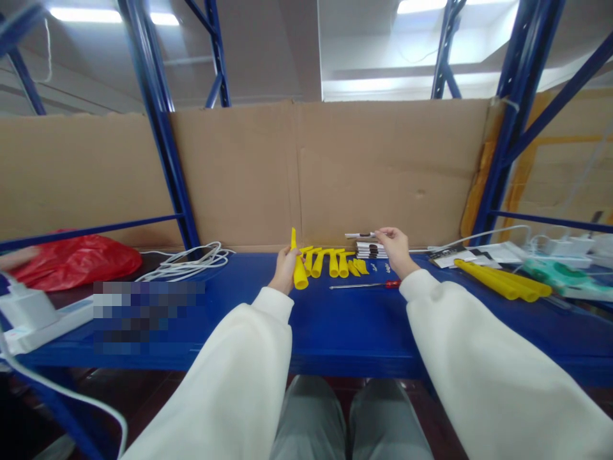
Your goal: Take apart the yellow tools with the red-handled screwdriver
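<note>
My left hand (285, 268) is closed around a yellow hollow plastic piece (300, 276), its wide round end low toward me and its narrow tip upward. Between the fingers of my right hand (396, 248) is a thin white strip with a dark band (360, 235), pointing left. Below it lies a stack of similar white strips (371, 250). Several more yellow plastic pieces (334, 263) rest in a row between my hands, with small yellow parts (358, 267) beside them. A screwdriver with a red handle (393, 283) lies nearest below my right hand.
A blue bench (345, 332) carries everything, with a cardboard wall (383, 166) behind. Long yellow tubes (502, 282) lie at right. Coiled white cable (191, 260), a power strip (57, 326) and a red bag (96, 259) are at left, where another person's hand (19, 258) shows.
</note>
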Available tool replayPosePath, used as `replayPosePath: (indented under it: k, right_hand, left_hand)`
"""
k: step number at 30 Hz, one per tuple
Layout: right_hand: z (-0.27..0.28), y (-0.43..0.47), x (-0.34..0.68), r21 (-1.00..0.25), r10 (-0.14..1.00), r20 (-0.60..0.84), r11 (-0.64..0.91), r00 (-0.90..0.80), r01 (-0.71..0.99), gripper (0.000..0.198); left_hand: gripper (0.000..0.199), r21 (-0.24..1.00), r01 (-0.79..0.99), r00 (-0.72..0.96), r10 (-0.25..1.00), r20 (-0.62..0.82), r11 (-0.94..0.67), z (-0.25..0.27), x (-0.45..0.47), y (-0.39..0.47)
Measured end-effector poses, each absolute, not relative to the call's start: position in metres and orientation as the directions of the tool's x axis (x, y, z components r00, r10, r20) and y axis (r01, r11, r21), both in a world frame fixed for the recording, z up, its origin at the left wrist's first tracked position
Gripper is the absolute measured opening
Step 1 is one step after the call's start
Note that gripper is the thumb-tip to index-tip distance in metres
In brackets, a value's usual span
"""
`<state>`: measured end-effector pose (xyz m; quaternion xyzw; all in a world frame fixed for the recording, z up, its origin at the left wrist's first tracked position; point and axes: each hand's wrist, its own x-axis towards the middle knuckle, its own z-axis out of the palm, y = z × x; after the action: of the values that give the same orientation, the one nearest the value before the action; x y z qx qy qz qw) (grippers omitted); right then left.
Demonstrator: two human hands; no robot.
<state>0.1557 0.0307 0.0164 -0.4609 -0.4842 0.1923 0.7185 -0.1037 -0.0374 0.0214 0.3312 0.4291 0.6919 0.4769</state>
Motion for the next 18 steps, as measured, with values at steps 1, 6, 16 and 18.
replayPosePath:
  k: [1,6,16,18]
  right_hand:
    - [0.019,0.036,0.164,-0.850,0.712,0.515,0.494,0.477,0.182,0.021]
    - [0.024,0.056,0.194,-0.889,0.734,0.446,0.427,0.512,0.163,0.013]
    - [0.014,0.080,0.207,-0.943,0.842,0.304,0.201,0.445,0.264,0.020]
    - [0.012,0.083,0.209,-0.922,0.852,0.310,0.162,0.422,0.352,0.020]
  left_hand:
    - [0.033,0.911,-0.373,-0.315,0.948,0.054,-0.176,0.021,-0.104,-0.037]
    - [0.029,0.900,-0.399,-0.256,0.964,0.073,-0.174,0.019,-0.102,-0.039]
    - [0.018,0.911,-0.401,-0.195,0.981,0.019,-0.097,0.022,-0.098,-0.046]
    - [0.019,0.908,-0.410,-0.190,0.982,0.014,-0.092,0.021,-0.098,-0.045]
